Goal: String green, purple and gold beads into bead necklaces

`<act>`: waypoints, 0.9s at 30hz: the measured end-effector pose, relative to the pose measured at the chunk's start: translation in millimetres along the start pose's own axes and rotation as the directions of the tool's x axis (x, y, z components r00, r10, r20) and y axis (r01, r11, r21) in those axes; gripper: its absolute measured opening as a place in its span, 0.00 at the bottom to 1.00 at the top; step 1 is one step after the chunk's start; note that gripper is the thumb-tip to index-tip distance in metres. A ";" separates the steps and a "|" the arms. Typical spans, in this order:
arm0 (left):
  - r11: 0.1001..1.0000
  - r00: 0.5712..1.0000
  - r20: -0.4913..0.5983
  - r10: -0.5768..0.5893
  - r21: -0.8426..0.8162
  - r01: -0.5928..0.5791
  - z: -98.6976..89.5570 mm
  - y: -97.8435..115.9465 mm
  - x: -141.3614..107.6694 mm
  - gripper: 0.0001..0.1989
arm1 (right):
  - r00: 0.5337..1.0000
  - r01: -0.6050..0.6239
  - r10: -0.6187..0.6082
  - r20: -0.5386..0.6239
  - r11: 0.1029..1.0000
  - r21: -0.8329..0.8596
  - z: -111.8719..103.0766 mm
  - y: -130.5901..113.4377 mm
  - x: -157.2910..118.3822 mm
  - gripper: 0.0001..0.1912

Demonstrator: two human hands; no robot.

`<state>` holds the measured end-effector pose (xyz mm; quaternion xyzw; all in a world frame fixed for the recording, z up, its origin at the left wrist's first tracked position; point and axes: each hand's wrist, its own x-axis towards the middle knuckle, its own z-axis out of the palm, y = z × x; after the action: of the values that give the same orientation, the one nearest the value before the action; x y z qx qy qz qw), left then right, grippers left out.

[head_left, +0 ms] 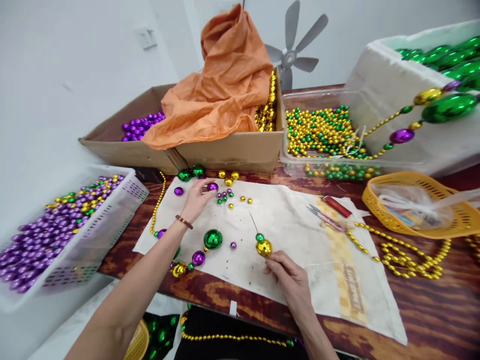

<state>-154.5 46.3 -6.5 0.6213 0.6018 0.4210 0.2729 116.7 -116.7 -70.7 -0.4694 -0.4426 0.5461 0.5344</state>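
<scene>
My left hand reaches to the far side of a white cloth, its fingertips closed on a shiny purple bead. Near the cloth's front my right hand pinches the lower end of a needle. A small green bead and a larger gold bead are threaded on that needle, and its tip points up and away. To the left lies a strung part with a big green bead, a purple bead and a gold bead. Small loose beads sit beside my left hand.
Behind the cloth stand a cardboard box with an orange cover and a clear bin of beads. A white basket is left. Scissors, red thread and a yellow basket lie right.
</scene>
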 end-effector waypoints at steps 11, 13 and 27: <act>0.838 0.999 -0.020 -0.038 -0.546 0.021 51.0 57.5 -66.0 0.15 | 0.992 0.123 -0.123 0.010 0.985 -0.124 -0.4 -1.0 -7.2 0.07; 0.827 0.998 -0.044 -0.046 -0.561 0.013 55.1 56.8 -68.5 0.16 | 0.992 0.130 -0.129 0.013 0.982 -0.136 -1.7 0.5 -9.1 0.07; 0.695 0.990 0.016 -0.142 -0.710 0.111 51.3 70.5 -67.3 0.15 | 0.988 0.155 -0.153 0.025 0.974 -0.165 4.0 5.2 -8.4 0.07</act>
<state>-69.0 -19.7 14.5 0.4172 0.4404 0.6126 0.5067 111.8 -125.3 -74.8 -0.4733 -0.5249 0.4672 0.5313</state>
